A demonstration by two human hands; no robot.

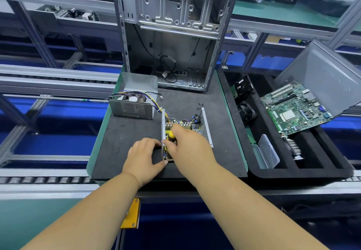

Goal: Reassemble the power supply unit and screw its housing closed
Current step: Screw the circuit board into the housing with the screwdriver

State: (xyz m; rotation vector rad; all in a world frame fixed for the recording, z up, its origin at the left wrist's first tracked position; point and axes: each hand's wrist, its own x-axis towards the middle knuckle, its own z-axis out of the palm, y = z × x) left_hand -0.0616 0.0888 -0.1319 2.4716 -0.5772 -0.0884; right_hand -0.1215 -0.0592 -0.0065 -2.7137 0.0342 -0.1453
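Mat [121, 142] free left of PSU base [205, 130]; cover [134, 105], PC case [172, 54] block behind.

Yellow-and-black screwdriver [169, 136], green motherboard [297, 109]

Matt black foam mat [136, 132]; dull bare sheet-metal housing [163, 130]; glossy yellow-and-black plastic screwdriver handle [170, 134]; clear plastic box [268, 152].

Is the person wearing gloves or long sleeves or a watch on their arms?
No. Both the left hand and the right hand are bare, with no gloves. Both forearms are uncovered as far as the picture shows, so no sleeves appear. No watch, bracelet or ring shows on either wrist or on the fingers in view.
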